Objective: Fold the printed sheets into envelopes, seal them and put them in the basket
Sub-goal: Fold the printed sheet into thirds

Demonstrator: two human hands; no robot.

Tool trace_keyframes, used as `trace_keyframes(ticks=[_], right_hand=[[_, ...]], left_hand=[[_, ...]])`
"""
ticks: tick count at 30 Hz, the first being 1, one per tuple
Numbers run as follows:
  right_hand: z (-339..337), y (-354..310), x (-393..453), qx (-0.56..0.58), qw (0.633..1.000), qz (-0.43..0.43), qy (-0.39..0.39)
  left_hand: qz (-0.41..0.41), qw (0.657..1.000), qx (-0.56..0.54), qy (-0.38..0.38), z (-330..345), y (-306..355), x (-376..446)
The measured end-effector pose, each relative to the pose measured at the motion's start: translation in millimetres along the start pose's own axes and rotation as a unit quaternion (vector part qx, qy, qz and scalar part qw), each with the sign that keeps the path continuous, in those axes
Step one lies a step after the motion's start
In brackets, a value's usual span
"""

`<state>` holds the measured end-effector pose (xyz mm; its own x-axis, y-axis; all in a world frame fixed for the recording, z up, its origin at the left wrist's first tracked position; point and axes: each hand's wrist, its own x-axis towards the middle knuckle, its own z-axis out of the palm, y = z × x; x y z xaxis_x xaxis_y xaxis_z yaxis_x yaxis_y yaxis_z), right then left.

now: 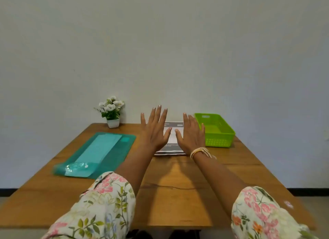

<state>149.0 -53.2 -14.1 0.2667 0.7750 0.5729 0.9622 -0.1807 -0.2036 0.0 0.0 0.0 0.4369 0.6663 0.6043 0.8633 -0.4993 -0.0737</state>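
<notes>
A wooden table (178, 181) stretches away from the person toward a plain pale wall (160, 42), and its far edge meets that wall. Both arms reach forward over the middle of the table, in rolled floral sleeves (106, 203).

The left hand (154, 130) is raised with its back to the camera, fingers straight and spread, holding nothing. The right hand (191, 133) is held the same way just beside it, fingers straight and close together, also holding nothing; a pale corded bracelet (201, 152) circles its wrist. The two thumbs nearly meet.

A stack of printed sheets (171, 146) lies flat on the table directly under and between the hands, its near edge showing just below the wrists. Whether the palms touch the paper cannot be told.

Just right of the right hand stands a lime green basket (219, 142), close to the table's right edge. Well left of the left hand lies a teal mat (115, 155) with paler teal sheets on it. Beyond the left hand, against the wall, sits a small white pot of white flowers (112, 112). Bare wood fills the space between the sheets and the person.
</notes>
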Motion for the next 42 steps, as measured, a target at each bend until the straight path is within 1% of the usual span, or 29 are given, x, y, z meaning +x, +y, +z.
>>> trace_keyframes(ticks=[1,4,6,9,11,13,18,23,31,35,42], right_hand=[[4,-1,-6,-0.002,1.0,0.006,-0.024],[30,3,-25,-0.014,0.997,-0.013,-0.069],[47,5,-36,-0.006,0.994,-0.024,-0.103],[66,6,-44,0.021,0.992,-0.042,-0.118],[77,3,-45,0.033,0.988,-0.059,-0.136],[85,1,-42,0.036,0.984,-0.072,-0.156],[100,-3,-27,0.016,0.98,-0.119,-0.162],[107,-4,-12,-0.012,0.97,-0.157,-0.186],[109,1,-14,-0.06,0.965,-0.207,-0.147],[110,0,-20,-0.041,0.972,-0.194,-0.125],[110,6,-27,0.021,0.986,-0.137,-0.088]], left_hand=[[-0.006,1.0,0.004,-0.029,5,1,-5],[-0.006,0.996,-0.015,-0.088,36,-2,-26],[-0.017,0.991,-0.054,-0.12,54,-6,-40],[-0.062,0.98,-0.11,-0.156,73,-14,-59],[-0.099,0.971,-0.141,-0.166,85,-21,-74],[-0.117,0.965,-0.156,-0.177,95,-29,-82],[-0.124,0.957,-0.154,-0.215,104,-42,-80],[-0.127,0.96,-0.152,-0.199,109,-44,-83],[-0.13,0.96,-0.159,-0.19,114,-44,-84],[-0.135,0.958,-0.165,-0.191,115,-45,-86],[-0.136,0.958,-0.161,-0.193,112,-44,-85]])
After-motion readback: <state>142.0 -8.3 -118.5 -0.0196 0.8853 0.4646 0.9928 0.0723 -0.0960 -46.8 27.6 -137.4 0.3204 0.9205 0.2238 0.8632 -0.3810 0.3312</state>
